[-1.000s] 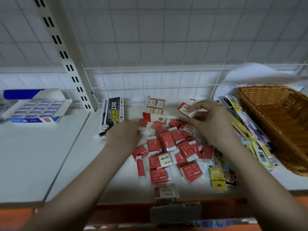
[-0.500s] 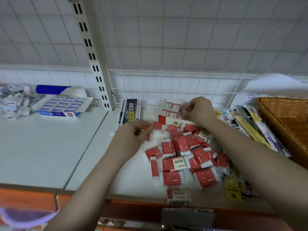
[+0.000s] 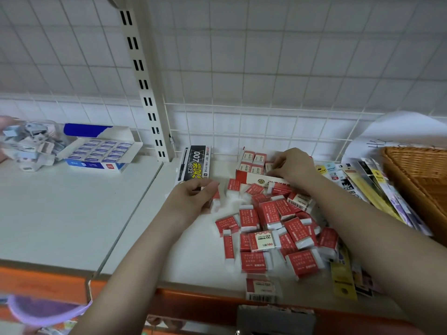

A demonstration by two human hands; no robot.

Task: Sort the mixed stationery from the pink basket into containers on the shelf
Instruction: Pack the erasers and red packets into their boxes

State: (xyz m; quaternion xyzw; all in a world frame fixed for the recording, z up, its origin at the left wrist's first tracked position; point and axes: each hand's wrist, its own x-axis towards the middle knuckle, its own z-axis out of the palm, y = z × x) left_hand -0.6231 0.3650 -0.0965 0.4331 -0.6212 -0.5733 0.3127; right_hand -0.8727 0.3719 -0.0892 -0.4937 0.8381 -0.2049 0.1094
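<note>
Erasers (image 3: 271, 228) in red sleeves lie heaped on the shelf (image 3: 72, 213), mid-right. Left hand (image 3: 193, 197) curls over one at the pile's left edge, mostly hiding it. Right hand (image 3: 294, 165) pinches another at the far red box (image 3: 254, 176), fingertips blurred.

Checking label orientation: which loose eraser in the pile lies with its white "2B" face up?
The eraser near the pile's middle front; its neighbours show red faces.
</note>
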